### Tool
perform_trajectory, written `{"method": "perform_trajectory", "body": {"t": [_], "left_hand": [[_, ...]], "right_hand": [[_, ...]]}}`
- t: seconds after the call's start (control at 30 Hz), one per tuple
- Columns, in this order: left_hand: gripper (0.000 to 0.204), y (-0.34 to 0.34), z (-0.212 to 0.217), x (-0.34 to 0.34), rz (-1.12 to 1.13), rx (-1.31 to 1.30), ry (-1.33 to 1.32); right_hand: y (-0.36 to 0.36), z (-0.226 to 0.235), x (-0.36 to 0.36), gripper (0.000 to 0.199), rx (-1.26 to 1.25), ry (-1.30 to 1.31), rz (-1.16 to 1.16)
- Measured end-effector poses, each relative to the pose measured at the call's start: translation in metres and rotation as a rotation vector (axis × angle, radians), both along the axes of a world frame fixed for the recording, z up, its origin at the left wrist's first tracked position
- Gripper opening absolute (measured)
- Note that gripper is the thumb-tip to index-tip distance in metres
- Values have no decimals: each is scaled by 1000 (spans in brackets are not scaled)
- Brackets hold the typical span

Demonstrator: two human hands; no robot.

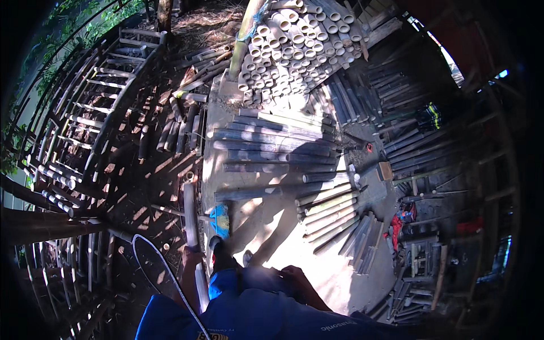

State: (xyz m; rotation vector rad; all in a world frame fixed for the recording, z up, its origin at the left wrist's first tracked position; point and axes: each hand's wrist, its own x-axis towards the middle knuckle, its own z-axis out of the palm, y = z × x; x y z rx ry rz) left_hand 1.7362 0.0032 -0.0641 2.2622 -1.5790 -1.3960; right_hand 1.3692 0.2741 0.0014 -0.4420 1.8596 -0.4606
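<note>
My left hand (191, 256) is closed around a pale bamboo pole (190, 212). The pole runs from the ground ahead back to my blue-clad body. My right hand (296, 276) rests on my blue trouser leg (249, 283) near the knee, and its fingers are in shadow. My dark shoe (218, 249) stands on the sunlit ground beside a blue object (221, 220). A thin white cord (156, 258) arcs past my left side.
Cut bamboo poles (272, 148) lie in rows ahead. A big stack of bamboo tubes (294, 48) shows its ends at the top. A bamboo frame structure (85, 130) stands on the left. Shorter poles (331, 212), a wooden block (385, 170) and a red cloth (396, 225) lie on the right.
</note>
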Motion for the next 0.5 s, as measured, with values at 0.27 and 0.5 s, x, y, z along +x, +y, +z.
{"method": "perform_trajectory", "body": {"t": [0.27, 0.5], "left_hand": [[69, -24, -40, 15, -71, 57, -46], [68, -6, -46, -33, -244, 49, 100]], "right_hand": [[19, 40, 35, 25, 43, 32, -316], [98, 26, 34, 37, -18, 256, -166]]}}
